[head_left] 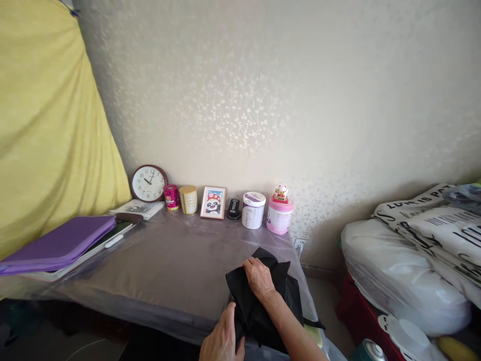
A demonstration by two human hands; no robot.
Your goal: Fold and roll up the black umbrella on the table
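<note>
A black cloth bag [265, 321], crumpled and with a thin strap sticking out at its right, lies at the near right corner of the covered table. My right hand [258, 278] is on top of it, fingers curled into the fabric near the upper edge. At the bag's lower left side, my left hand [222, 335] pinches the edge between thumb and fingers. What is inside the bag, if anything, is hidden. A light yellow-green item [313, 335] shows partly from beneath the bag on the right.
Along the wall stand a round clock [149, 183], a pink tin [172, 197], a yellow-lidded can [188, 199], a framed panda picture [213, 202], a black device [233, 208], a purple-white tub [253, 210] and a pink tub [280, 215]. Purple folders [63, 242] lie left; bulky bags [402, 273] sit right.
</note>
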